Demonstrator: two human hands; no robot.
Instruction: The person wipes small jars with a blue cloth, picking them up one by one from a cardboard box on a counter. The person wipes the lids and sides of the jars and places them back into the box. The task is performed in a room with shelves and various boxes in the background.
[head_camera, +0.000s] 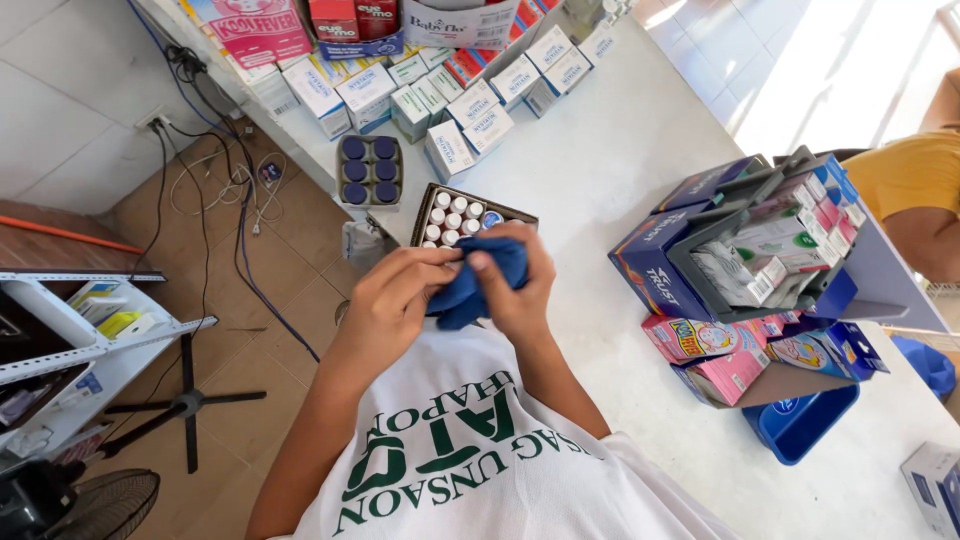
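Hands meet close in front of the chest, over the near edge of the bench (620, 170). The left hand (390, 300) has its fingers curled and pinching one side of a blue cloth (475, 285); the right hand (520, 275) closes over the other side, fingertips pressed into the fabric. Both are clamped on it, neither spread.

By the look of it, the step in hand is gathering or wringing the cloth between the two hands, perhaps to ready it for wiping. A next move would call for a firm hold with one hand while the other comes free, and care not to knock the small bottles just beyond.

The cloth is deep blue, soft and bunched into a crumpled wad, with a loose fold hanging below the fingers. What it covers, if anything, is hidden.

Just beyond the hands, a dark tray of white-capped bottles (455, 215) sits on the bench, and farther left a second tray of dark-capped bottles (368, 170). Rows of white boxes (470, 105) fill the far side. To the right stands a grey display rack (760, 240) packed with small packets, pink boxes (725, 370) near it and a blue bin (800, 420) below.
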